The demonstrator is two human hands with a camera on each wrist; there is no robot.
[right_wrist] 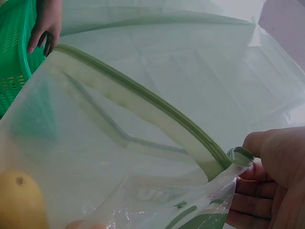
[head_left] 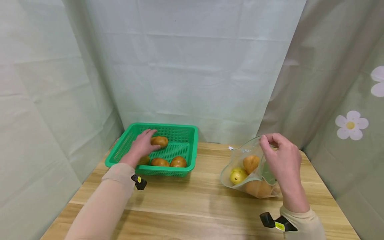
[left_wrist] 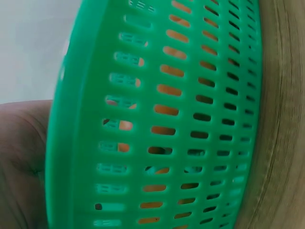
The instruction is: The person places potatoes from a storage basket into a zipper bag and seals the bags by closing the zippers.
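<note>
A green slotted basket [head_left: 192,143] stands at the back left of the wooden table, and its wall [left_wrist: 157,119] fills the left wrist view. My left hand [head_left: 141,146] reaches into it, index finger above and thumb below the left end of a brown potato [head_left: 160,141]. Two more potatoes [head_left: 160,162] [head_left: 178,162] lie at the basket's front. My right hand [head_left: 280,156] pinches the rim of a clear zip bag [head_left: 237,156] and holds its mouth up. The bag's green zip strip [right_wrist: 157,102] runs to my fingers [right_wrist: 259,164]. Inside lie a yellow fruit [head_left: 238,175] [right_wrist: 19,200] and brown potatoes [head_left: 251,163].
Pale curtains close in the back and both sides, the right one printed with white flowers [head_left: 351,125]. The table's bare wood [head_left: 192,206] runs between the basket and the bag and forward to the near edge. My left hand [right_wrist: 45,24] shows in the right wrist view.
</note>
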